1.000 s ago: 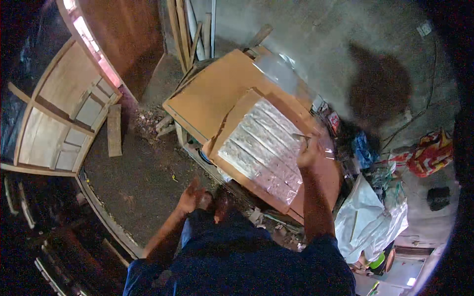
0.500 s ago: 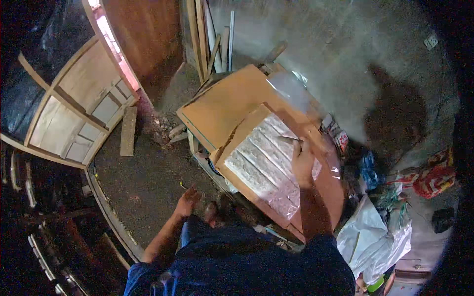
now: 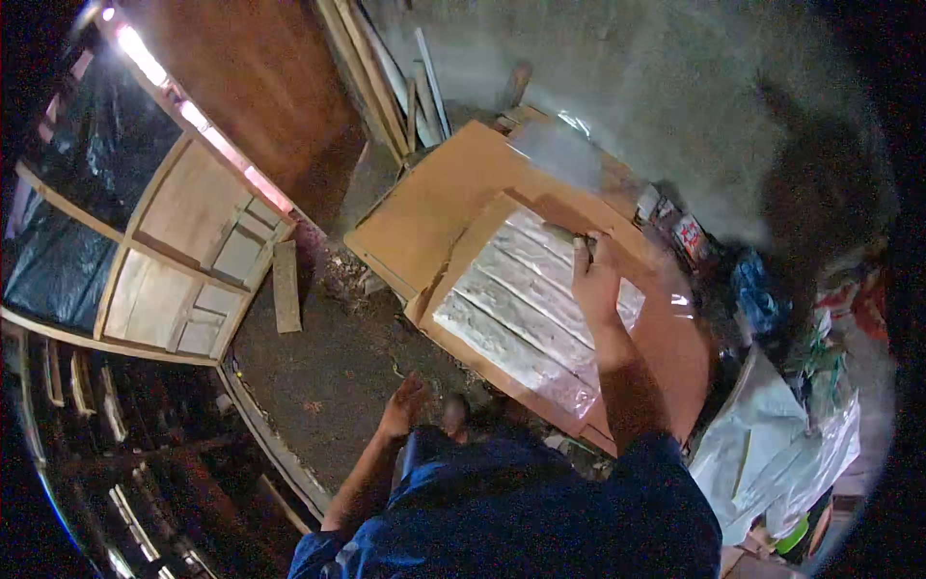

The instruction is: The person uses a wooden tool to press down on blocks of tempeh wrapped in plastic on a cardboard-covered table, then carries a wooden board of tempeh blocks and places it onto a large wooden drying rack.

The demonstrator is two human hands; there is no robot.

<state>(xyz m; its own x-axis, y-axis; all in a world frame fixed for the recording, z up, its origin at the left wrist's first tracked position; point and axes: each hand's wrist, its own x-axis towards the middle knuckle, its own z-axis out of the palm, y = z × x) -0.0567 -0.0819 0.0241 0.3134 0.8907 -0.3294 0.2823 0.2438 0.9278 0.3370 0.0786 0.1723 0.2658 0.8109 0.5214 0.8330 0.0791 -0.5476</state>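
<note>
A whitish, ribbed rectangular sheet, with a clear plastic film at its near end, lies on a piece of brown cardboard. My right hand is over the far right part of the sheet, fingers closed round a short, dark, stick-like object. The object points toward the sheet's far edge; its exact kind does not show. My left hand hangs low beside the cardboard, above the dark floor. Its fingers are dim and blurred, so whether it holds anything cannot be made out.
Beneath the cardboard is a larger brown board. Timber strips lean by the wall behind it. A wooden frame with panels stands left, a loose plank nearby. White plastic sheeting and a blue bag lie right.
The view has turned, shifting the surroundings. My right hand remains over the sheet with the stick-like object, which points to its far edge. My left hand still hangs low.
</note>
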